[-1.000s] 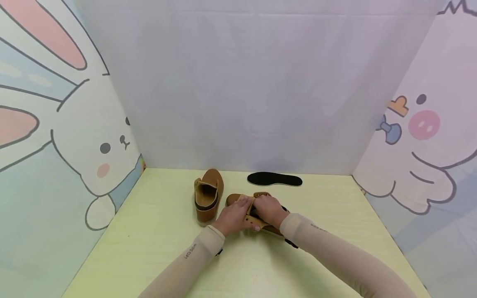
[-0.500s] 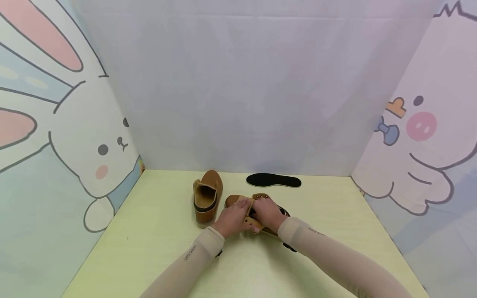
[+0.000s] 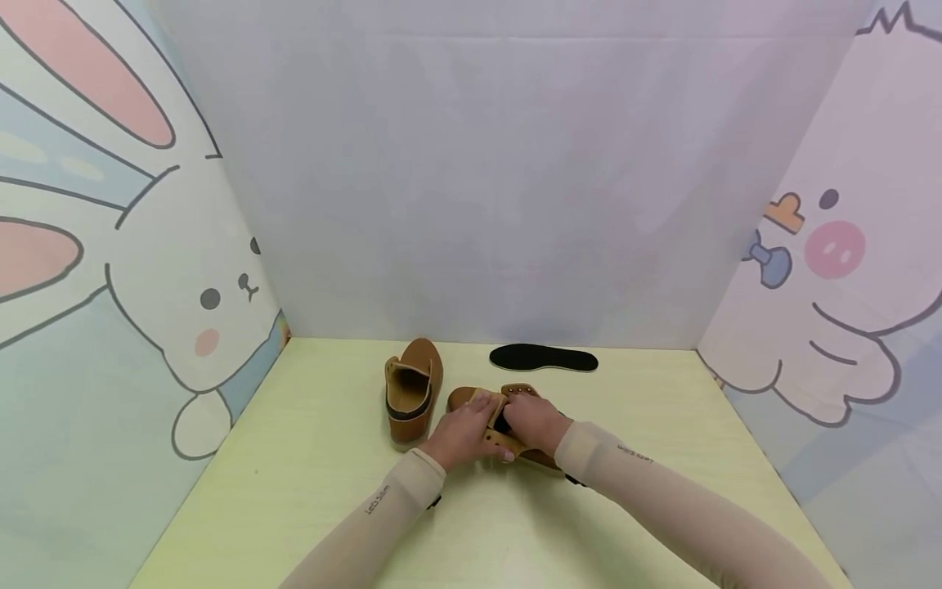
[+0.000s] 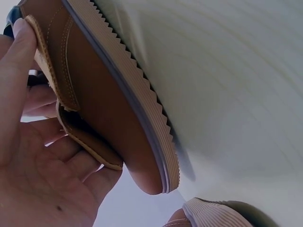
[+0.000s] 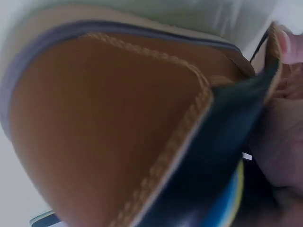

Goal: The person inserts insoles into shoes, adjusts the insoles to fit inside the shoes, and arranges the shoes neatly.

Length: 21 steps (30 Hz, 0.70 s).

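A brown leather shoe (image 3: 543, 460) lies across the table, toe to the left, its tan lining and eyelet flaps spread. My left hand (image 3: 465, 431) grips its tongue and near flap, the thumb on the flap's edge in the left wrist view. My right hand (image 3: 536, 421) reaches into the opening with curled fingers and holds a dark insole (image 3: 502, 424); the fingertips are hidden. In the right wrist view the insole's blue and yellow edge (image 5: 232, 198) shows inside the shoe, beside the hand (image 5: 284, 142).
A second brown shoe (image 3: 410, 429) stands to the left, toe away from me. Another black insole (image 3: 543, 357) lies flat behind the hands, near the grey back wall (image 3: 478, 204). Cartoon-printed panels flank the pale yellow table (image 3: 309, 458).
Both hands keep their places on the shoe. The right hand and forearm shift slightly at the opening. The other shoe and the loose insole stay where they were; the head view sways a little.
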Each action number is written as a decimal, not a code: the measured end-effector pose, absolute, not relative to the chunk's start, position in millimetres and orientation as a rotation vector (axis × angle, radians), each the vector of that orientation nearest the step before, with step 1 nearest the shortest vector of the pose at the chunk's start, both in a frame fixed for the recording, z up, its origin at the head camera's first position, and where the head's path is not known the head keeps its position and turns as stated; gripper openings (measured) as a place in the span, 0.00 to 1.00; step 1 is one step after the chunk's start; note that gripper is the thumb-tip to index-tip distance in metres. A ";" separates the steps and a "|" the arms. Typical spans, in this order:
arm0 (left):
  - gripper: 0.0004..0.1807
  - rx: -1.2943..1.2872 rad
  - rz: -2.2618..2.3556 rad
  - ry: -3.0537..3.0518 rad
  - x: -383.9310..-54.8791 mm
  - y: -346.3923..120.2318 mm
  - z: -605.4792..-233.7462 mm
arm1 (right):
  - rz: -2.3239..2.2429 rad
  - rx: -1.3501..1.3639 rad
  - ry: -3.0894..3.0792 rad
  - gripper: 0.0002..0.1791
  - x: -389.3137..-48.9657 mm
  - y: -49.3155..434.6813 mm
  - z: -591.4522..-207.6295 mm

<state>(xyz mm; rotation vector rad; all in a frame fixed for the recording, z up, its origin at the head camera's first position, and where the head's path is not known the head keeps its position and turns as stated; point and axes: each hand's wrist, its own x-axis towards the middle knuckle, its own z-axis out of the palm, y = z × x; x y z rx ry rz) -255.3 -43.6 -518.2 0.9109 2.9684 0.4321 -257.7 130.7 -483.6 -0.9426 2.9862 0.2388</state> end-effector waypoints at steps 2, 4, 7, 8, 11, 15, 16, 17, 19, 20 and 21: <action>0.58 0.899 0.439 2.958 -254.8 -43.3 -517.5 | 0.237 -0.927 2.978 0.05 -256.8 133.1 -482.1; 0.58 0.883 0.435 2.954 -254.3 -43.5 -516.7 | 0.196 -0.910 2.962 0.06 -256.4 135.8 -481.8; 0.58 0.857 0.426 2.951 -253.4 -44.0 -516.2 | 0.148 -0.927 2.937 0.06 -256.7 140.2 -483.5; 0.58 0.853 0.426 2.952 -252.9 -44.3 -516.4 | 0.129 -0.941 2.929 0.05 -257.0 141.5 -484.6; 0.58 0.850 0.433 2.951 -251.9 -45.0 -517.3 | 0.047 -1.000 2.911 0.05 -258.2 145.0 -487.0; 0.58 0.866 0.439 2.948 -252.7 -44.5 -518.8 | -0.019 -1.061 2.885 0.06 -260.1 149.3 -487.2; 0.58 0.866 0.443 2.947 -252.9 -44.4 -518.5 | -0.024 -1.089 2.879 0.06 -260.9 150.6 -486.5; 0.58 0.866 0.448 2.944 -253.1 -44.2 -518.2 | -0.030 -1.108 2.867 0.07 -261.4 151.9 -485.1; 0.58 0.866 0.458 2.937 -253.5 -43.8 -517.2 | -0.036 -1.117 2.830 0.08 -261.7 155.0 -481.4; 0.58 0.870 0.464 2.934 -253.3 -43.9 -516.4 | -0.043 -1.108 2.808 0.09 -261.1 156.5 -479.1; 0.58 0.871 0.469 2.930 -252.9 -44.1 -515.4 | -0.054 -1.097 2.781 0.10 -260.6 158.2 -477.2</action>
